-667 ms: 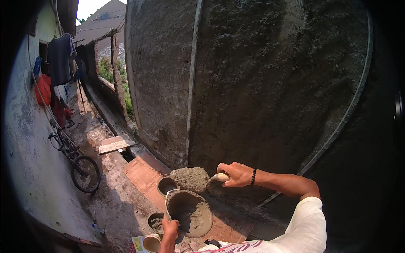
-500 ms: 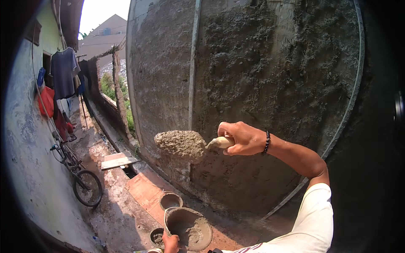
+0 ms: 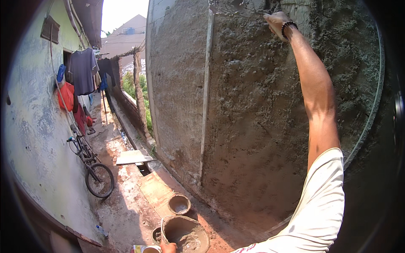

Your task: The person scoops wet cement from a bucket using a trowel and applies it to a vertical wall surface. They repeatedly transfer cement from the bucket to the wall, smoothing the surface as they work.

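At far left, a dark T-shirt [image 3: 83,72] hangs by the pale wall, above and behind a bicycle [image 3: 99,180]. At the lower edge, the left hand [image 3: 169,248] grasps the left side of a large mortar bucket [image 3: 176,225]; whether its fingers also catch a bail cannot be told. The bucket looks heavy with wet mortar [image 3: 192,242], soft and likely slick, so the rim is the sound hold. A smaller bucket [image 3: 179,198] stands just behind it. Farther right, up at the top edge, the trowel [image 3: 237,6] lies against or close to the rough plastered wall [image 3: 249,126], its stiff blade partly cut off. The right hand [image 3: 277,24] clenches its handle, the place to hold it; its load is unclear.
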Demonstrator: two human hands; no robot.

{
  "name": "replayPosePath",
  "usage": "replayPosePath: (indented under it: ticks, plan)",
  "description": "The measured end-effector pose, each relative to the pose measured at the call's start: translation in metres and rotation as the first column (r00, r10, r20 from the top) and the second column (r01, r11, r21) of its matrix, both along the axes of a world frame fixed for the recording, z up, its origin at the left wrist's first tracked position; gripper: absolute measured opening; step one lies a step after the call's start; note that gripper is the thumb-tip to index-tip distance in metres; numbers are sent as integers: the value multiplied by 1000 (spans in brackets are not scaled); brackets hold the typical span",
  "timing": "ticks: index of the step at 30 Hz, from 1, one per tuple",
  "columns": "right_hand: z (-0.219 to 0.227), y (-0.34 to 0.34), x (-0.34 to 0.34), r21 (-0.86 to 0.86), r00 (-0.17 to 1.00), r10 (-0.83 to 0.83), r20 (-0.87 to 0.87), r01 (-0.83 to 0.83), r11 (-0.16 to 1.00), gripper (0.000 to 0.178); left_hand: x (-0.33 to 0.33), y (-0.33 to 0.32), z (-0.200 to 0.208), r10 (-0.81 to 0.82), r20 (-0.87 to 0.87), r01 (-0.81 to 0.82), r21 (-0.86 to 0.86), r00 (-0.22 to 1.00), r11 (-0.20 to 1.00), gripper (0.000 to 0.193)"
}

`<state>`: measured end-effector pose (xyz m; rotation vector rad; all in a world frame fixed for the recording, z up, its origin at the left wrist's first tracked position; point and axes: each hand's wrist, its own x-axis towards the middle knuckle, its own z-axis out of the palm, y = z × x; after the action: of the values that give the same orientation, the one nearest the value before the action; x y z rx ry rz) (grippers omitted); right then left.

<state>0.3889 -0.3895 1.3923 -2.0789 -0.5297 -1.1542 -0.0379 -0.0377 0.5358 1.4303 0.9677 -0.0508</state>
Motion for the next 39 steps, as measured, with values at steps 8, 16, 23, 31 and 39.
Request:
replayPosePath:
  ticks: [8,16,23,31,39]
  plan:
    - [-121,-124,-43,180,991,-76,-108,94,979,31,-8,-37,87,-178,-193,226,272,965,935,27]
    - [-411,-93,-166,66,411,145,-900,-201,977,39,27,-62,65,-86,159,91,-24,984,996,56]
    - [-554,6,-275,-734,640,-360,-679,-567,375,21,42,-71,81,-269,217,282,-31,938,959,62]
    - [-624,69,-303,-905,868,-256,-425,-405,128,12,54,-63,173,-465,296,488,-4,834,873,81]
    - [-667,54,-307,-480,422,-231,-877,-738,475,31,66,-53,183,-473,246,483,22,846,875,79]
